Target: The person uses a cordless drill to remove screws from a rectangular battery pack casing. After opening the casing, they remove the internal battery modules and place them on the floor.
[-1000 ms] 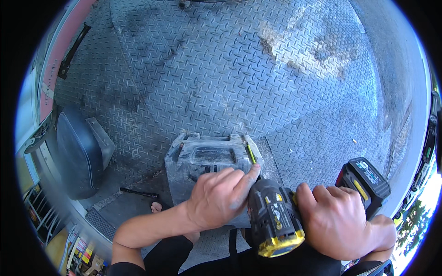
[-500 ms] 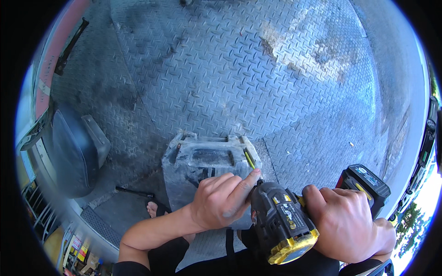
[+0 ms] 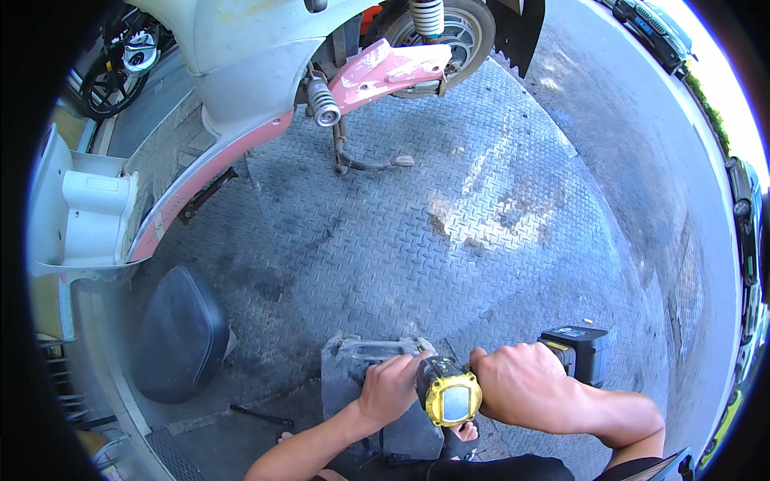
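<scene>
From my end the power driver [image 3: 451, 398], held by the right side of the grey box [image 3: 342, 378], looks hefty and rigid; I'd grab where the right hand [image 3: 521, 380] is wrapped. Left hand [image 3: 390, 390] is curled beside it, can't tell on what.

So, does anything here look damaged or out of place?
Yes. A black seat lies on the metal floor at left, not mounted on anything; the pink panel on the scooter has patchy, scraped-looking paint.
</scene>
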`<state>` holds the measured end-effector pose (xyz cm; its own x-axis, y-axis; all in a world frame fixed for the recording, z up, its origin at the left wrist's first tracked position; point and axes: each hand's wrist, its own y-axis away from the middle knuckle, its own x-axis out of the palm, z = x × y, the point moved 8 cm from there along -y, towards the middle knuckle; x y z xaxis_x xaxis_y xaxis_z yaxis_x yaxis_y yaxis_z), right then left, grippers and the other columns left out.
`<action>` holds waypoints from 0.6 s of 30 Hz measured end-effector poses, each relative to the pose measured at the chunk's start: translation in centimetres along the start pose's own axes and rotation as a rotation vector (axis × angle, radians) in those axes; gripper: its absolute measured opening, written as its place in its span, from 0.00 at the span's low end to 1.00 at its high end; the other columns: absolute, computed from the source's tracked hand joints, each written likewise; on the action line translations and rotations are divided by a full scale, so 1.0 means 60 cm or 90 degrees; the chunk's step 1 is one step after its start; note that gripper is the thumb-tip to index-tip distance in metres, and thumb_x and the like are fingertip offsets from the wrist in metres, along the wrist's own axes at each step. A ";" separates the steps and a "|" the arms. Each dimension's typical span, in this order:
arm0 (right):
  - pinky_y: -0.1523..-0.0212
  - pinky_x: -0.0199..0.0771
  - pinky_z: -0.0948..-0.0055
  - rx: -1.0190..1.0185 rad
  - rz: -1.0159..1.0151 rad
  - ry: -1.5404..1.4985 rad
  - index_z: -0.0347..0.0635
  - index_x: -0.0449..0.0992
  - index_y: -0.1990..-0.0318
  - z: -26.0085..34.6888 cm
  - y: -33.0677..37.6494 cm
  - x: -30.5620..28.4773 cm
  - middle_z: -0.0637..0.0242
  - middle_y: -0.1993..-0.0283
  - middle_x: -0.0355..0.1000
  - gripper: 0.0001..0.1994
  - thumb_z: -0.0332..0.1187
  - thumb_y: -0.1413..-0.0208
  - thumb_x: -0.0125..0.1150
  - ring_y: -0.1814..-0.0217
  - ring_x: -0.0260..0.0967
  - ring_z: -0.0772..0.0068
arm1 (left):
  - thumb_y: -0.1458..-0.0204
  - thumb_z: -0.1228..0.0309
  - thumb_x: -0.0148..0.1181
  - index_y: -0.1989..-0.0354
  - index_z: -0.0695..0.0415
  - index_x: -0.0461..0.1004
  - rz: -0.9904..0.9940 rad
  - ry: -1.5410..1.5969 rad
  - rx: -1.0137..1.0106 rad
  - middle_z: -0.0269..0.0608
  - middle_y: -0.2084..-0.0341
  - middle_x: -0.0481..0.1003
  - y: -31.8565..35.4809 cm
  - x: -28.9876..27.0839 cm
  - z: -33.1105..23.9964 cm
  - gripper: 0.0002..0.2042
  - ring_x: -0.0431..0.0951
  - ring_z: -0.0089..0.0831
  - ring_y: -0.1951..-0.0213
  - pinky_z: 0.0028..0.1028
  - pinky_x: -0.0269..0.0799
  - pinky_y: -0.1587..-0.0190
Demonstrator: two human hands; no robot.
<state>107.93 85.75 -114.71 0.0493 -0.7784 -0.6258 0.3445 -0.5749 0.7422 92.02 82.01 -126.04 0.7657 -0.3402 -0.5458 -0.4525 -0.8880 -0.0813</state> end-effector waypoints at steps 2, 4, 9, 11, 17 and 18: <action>0.70 0.85 0.49 0.005 -0.048 -0.014 0.33 0.79 0.57 0.006 0.009 0.003 0.47 0.72 0.82 0.14 0.37 0.40 0.65 0.70 0.86 0.43 | 0.48 0.80 0.68 0.40 0.56 0.81 -0.016 -0.002 0.003 0.43 0.71 0.78 0.003 -0.001 -0.002 0.24 0.84 0.46 0.67 0.43 0.81 0.66; 0.70 0.86 0.53 0.023 -0.073 -0.003 0.33 0.81 0.61 0.008 0.017 0.010 0.48 0.70 0.84 0.10 0.32 0.42 0.65 0.68 0.87 0.45 | 0.47 0.79 0.68 0.41 0.57 0.81 -0.030 -0.015 0.011 0.42 0.71 0.78 0.006 -0.001 -0.005 0.22 0.84 0.46 0.66 0.43 0.81 0.66; 0.62 0.88 0.49 0.054 -0.085 -0.051 0.31 0.83 0.59 0.003 0.026 0.014 0.44 0.67 0.84 0.12 0.33 0.44 0.64 0.63 0.87 0.41 | 0.46 0.78 0.69 0.42 0.56 0.80 -0.054 -0.068 0.005 0.42 0.70 0.79 0.011 0.004 -0.007 0.21 0.85 0.45 0.65 0.43 0.82 0.66; 0.62 0.88 0.49 0.053 -0.097 -0.060 0.31 0.83 0.58 0.008 0.030 0.014 0.43 0.67 0.84 0.12 0.32 0.44 0.64 0.63 0.87 0.40 | 0.47 0.77 0.70 0.40 0.56 0.80 -0.062 -0.066 -0.006 0.41 0.70 0.78 0.010 0.004 -0.006 0.23 0.85 0.45 0.65 0.43 0.82 0.65; 0.60 0.87 0.47 0.096 -0.107 -0.083 0.35 0.82 0.57 -0.002 0.035 0.024 0.45 0.70 0.83 0.14 0.36 0.46 0.70 0.64 0.85 0.39 | 0.48 0.75 0.72 0.41 0.56 0.80 -0.076 -0.093 0.005 0.40 0.69 0.78 0.015 0.012 -0.006 0.23 0.86 0.42 0.63 0.42 0.80 0.68; 0.60 0.86 0.46 0.108 -0.099 -0.084 0.36 0.82 0.57 -0.006 0.030 0.027 0.45 0.70 0.82 0.15 0.37 0.47 0.72 0.64 0.84 0.38 | 0.48 0.75 0.72 0.42 0.57 0.80 -0.069 -0.104 0.011 0.39 0.70 0.77 0.017 0.017 -0.005 0.23 0.85 0.42 0.65 0.41 0.79 0.69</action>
<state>108.95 83.55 -114.44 -0.1191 -0.6972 -0.7069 0.1754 -0.7156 0.6761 92.48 80.70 -126.41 0.7267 -0.1865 -0.6611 -0.3798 -0.9110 -0.1605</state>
